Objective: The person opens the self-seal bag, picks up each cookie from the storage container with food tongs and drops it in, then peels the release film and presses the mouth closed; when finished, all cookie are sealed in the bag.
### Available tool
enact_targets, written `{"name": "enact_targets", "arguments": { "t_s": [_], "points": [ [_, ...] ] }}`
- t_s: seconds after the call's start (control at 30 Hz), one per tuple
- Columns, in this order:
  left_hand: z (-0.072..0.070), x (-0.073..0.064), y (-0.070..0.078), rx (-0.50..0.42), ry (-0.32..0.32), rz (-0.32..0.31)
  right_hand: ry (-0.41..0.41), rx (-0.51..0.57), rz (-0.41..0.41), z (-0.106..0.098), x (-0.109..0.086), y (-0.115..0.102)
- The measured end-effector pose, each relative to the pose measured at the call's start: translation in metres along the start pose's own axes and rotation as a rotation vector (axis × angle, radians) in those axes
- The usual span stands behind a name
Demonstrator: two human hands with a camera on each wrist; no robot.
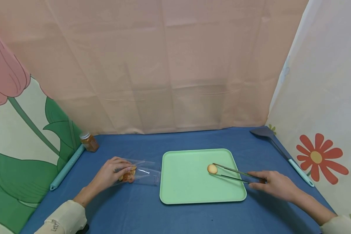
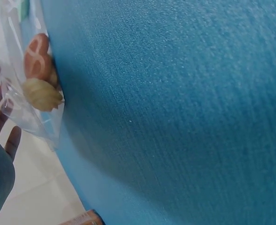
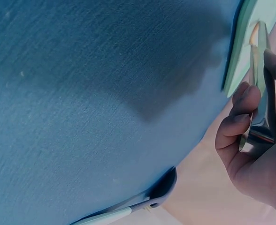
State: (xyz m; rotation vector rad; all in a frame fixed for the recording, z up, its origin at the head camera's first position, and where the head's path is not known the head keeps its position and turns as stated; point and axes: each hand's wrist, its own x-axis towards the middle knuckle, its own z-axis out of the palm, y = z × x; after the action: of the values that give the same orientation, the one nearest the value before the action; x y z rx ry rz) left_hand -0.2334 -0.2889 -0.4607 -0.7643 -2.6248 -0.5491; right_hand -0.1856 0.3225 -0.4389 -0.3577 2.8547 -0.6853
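Observation:
In the head view, my left hand [image 1: 114, 171] grips one end of a clear plastic bag [image 1: 148, 172], which lies on the cloth left of the green tray [image 1: 181, 191]. Inside the bag are several small baked pieces; the left wrist view shows a pretzel-shaped cookie [image 2: 36, 58] and a ridged tan piece [image 2: 42, 95]. Metal tongs [image 1: 231, 177] are held in my right hand [image 1: 276, 185], their tips on either side of a round golden cookie [image 1: 212, 169] over the tray's right half. Whether the cookie touches the tray I cannot tell.
A dark spatula [image 1: 276, 146] with a mint handle lies along the right edge of the blue cloth [image 1: 128, 214]. At the back left stands a jar [image 1: 89, 142] with a silvery lid, beside a rolled teal sheet [image 1: 67, 167]. Hanging fabric closes the back and both sides.

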Motion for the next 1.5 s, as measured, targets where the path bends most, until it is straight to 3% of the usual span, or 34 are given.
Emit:
{"name": "enact_targets", "arguments": {
  "t_s": [0.37,0.9,1.27,1.5],
  "points": [
    [0.0,0.001,0.001,-0.014,-0.021,-0.033,0.009,-0.031,-0.009,0.0,-0.002,0.002],
    [0.0,0.002,0.001,0.006,0.025,0.016,0.059,-0.074,-0.032,0.001,-0.004,0.003],
    [0.0,0.0,0.002,0.005,-0.005,-0.021,0.064,-0.054,-0.017,0.001,-0.002,-0.003],
    [0.001,0.0,0.001,-0.006,-0.017,-0.042,0.081,-0.012,-0.11,0.004,0.002,-0.023]
  ]
}}
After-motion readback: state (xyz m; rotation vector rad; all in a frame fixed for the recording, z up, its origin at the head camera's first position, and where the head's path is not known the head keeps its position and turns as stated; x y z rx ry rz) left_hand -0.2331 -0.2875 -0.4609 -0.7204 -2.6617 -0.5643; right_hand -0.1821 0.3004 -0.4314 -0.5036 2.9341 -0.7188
